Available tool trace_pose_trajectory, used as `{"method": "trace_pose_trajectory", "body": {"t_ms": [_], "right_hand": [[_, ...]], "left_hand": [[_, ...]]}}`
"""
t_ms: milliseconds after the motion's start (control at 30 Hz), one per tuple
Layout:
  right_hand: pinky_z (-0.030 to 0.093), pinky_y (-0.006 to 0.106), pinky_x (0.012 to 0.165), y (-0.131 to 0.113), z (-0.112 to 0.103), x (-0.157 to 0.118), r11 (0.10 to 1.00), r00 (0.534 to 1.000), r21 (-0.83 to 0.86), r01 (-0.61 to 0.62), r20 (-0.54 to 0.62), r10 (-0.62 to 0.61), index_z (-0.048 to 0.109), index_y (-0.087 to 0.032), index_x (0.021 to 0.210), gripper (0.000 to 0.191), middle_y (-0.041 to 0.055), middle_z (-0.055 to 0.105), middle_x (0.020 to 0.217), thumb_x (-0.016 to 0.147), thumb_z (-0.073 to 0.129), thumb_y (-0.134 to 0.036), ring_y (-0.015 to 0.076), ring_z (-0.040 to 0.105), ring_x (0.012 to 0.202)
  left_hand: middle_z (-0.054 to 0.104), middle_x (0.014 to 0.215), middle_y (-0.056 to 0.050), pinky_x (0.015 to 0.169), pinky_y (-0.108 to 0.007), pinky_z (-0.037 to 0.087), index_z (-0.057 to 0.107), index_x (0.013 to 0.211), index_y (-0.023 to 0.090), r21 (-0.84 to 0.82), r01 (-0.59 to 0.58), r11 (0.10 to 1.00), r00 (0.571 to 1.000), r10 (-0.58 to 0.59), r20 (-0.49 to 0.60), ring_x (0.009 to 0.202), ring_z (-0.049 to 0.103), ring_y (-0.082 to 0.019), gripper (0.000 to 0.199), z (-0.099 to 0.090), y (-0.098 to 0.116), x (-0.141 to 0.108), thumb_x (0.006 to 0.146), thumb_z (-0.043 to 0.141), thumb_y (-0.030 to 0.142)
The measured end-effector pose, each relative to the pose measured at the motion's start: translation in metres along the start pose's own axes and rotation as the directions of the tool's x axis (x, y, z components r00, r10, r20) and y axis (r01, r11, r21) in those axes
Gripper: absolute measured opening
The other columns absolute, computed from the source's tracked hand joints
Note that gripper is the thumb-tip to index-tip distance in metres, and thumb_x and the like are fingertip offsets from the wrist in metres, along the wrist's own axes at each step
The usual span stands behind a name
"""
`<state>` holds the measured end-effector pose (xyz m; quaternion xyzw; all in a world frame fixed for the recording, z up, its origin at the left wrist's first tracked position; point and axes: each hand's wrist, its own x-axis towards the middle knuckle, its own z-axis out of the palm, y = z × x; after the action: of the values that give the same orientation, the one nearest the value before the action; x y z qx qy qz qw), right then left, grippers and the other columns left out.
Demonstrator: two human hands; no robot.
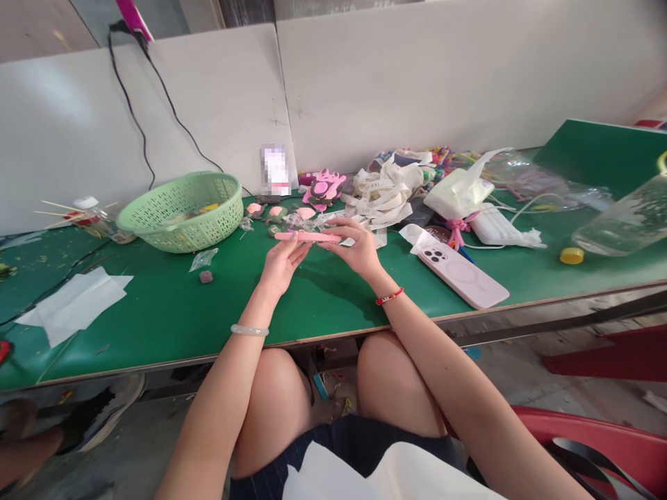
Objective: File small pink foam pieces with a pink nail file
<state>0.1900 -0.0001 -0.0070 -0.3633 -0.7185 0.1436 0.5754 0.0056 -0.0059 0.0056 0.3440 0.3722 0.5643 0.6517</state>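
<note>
Evidently both hands grip the pink piece (302, 237): the left hand (282, 266) is clamped on its left end, the right hand (358, 248) on its right, nearly level above the table (333, 305). Beyond lie white ribbons (379, 197); the basket (211, 228) stands left, the phone (466, 276) lies right, lenses up.

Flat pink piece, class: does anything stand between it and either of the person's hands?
Nothing visible does: the left hand and right hand both hold the flat pink piece directly, above the green tabletop.
</note>
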Motion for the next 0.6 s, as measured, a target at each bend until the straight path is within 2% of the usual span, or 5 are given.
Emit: {"method": "trace_pose_trajectory", "body": {"t_ms": [67,200,333,467,600], "right_hand": [[0.055,0.043,0.092,0.0004,0.0006,0.0000,1.000,1.000,0.001,0.004,0.019,-0.004,0.077,-0.026,0.103,0.028,0.0096,0.069,0.116,0.081,0.076,-0.042,0.0264,0.065,0.108],[0.054,0.045,0.093,0.0000,0.0015,0.0002,1.000,0.999,-0.019,-0.023,0.024,0.024,0.078,-0.026,0.096,0.023,0.0090,0.070,0.111,0.082,0.074,-0.044,0.0261,0.066,0.105],[0.053,0.045,0.097,-0.0003,0.0023,-0.0001,1.000,0.999,-0.028,0.000,0.035,0.001,0.077,-0.025,0.101,0.029,0.0097,0.070,0.114,0.081,0.074,-0.046,0.0265,0.065,0.108],[0.056,0.042,0.089,0.0006,0.0026,-0.0011,1.000,0.999,-0.024,0.016,0.038,-0.015,0.078,-0.023,0.097,0.031,0.0110,0.071,0.108,0.083,0.071,-0.050,0.0255,0.067,0.100],[0.056,0.041,0.088,0.0018,0.0029,-0.0015,0.999,0.999,-0.043,-0.008,0.033,0.009,0.078,-0.023,0.095,0.030,0.0109,0.070,0.107,0.084,0.069,-0.050,0.0253,0.067,0.100]], "left_hand": [[0.076,0.104,-0.007,0.108,-0.035,0.045,0.073,0.093,0.018,-0.002,0.003,1.000,1.000,-0.003,0.010,0.110,0.069,-0.022,0.021,0.0012,-0.0005,-0.0010,0.078,0.079,0.032],[0.076,0.104,-0.009,0.109,-0.036,0.043,0.073,0.095,0.018,-0.002,0.017,1.000,1.000,-0.017,0.017,0.114,0.068,-0.023,0.025,0.0038,-0.0007,-0.0026,0.076,0.080,0.033],[0.077,0.102,-0.008,0.109,-0.035,0.044,0.074,0.093,0.017,-0.004,0.009,1.000,0.999,-0.009,0.041,0.111,0.068,-0.022,0.025,0.0046,-0.0012,-0.0021,0.073,0.082,0.030],[0.077,0.096,-0.007,0.108,-0.034,0.044,0.074,0.091,0.017,0.025,0.018,1.000,0.997,-0.020,0.078,0.108,0.070,-0.022,0.025,0.0037,-0.0020,-0.0016,0.071,0.084,0.028],[0.077,0.097,-0.009,0.108,-0.037,0.043,0.075,0.091,0.017,0.077,0.039,0.996,0.989,-0.050,0.139,0.108,0.069,-0.024,0.029,0.0029,-0.0025,-0.0026,0.070,0.084,0.035]]}}
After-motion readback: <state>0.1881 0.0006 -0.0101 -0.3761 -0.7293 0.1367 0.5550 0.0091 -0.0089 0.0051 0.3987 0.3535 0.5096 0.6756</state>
